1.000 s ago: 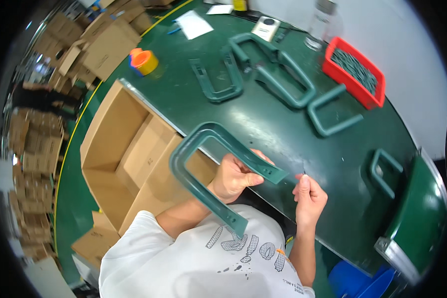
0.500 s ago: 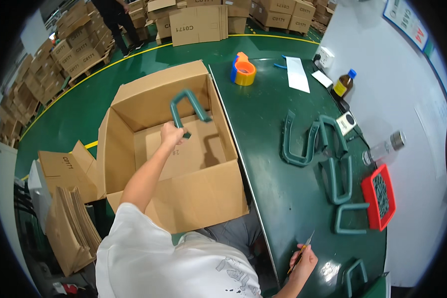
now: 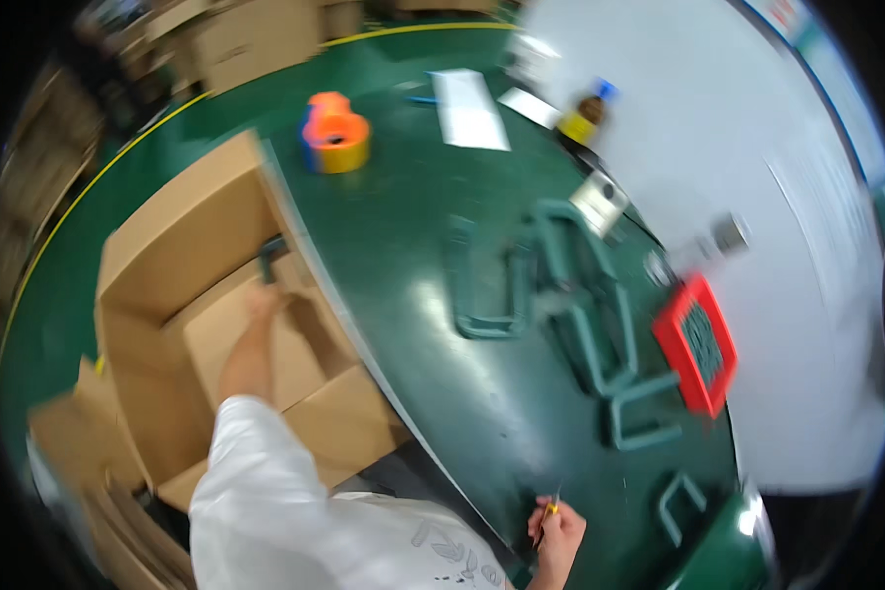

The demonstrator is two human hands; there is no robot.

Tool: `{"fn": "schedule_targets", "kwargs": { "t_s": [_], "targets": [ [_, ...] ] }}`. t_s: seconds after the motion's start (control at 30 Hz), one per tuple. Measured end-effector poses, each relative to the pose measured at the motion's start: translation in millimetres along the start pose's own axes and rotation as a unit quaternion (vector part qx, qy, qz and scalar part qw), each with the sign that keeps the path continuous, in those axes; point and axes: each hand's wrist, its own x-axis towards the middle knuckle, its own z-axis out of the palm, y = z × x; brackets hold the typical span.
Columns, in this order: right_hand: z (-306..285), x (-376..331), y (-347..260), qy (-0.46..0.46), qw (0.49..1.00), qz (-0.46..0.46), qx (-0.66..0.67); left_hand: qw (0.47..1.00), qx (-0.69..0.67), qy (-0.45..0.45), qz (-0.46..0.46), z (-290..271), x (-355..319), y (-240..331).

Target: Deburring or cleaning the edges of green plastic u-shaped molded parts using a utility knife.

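Well, carton walls (image 3: 206, 236) surround the left hand (image 3: 261, 299), clutching a green bracket (image 3: 268, 258); right hand (image 3: 560, 536) pinches a slim tool (image 3: 553, 507), red bin (image 3: 672, 344) beyond

Green handle (image 3: 269, 256) blurred, seemingly part-hidden

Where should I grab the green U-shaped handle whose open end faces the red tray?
Probably grip the handle by its closed crossbar, coming from the picture's lower left. The crossbar faces away from the red tray, whereas the legs point toward it, and another green handle lies close above in the picture.
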Motion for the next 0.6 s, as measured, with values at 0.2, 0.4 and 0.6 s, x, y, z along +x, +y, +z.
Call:
{"fn": "schedule_targets", "kwargs": {
  "t_s": [0.2, 0.4, 0.6],
  "targets": [
    [-13, 48, -51, 0.243, 0.922, -0.158, -0.256, 0.998, 0.017, 0.039, 0.045, -31, -9, -10],
    [-37, 97, -40, 0.248, 0.851, -0.138, -0.441, 0.959, -0.255, 0.021, 0.12, -98, -86, 45],
    [-51, 78, -14, 0.283, 0.905, -0.225, -0.224, 0.832, -0.465, -0.118, 0.278, -129, -225, 105]
  ]
}}
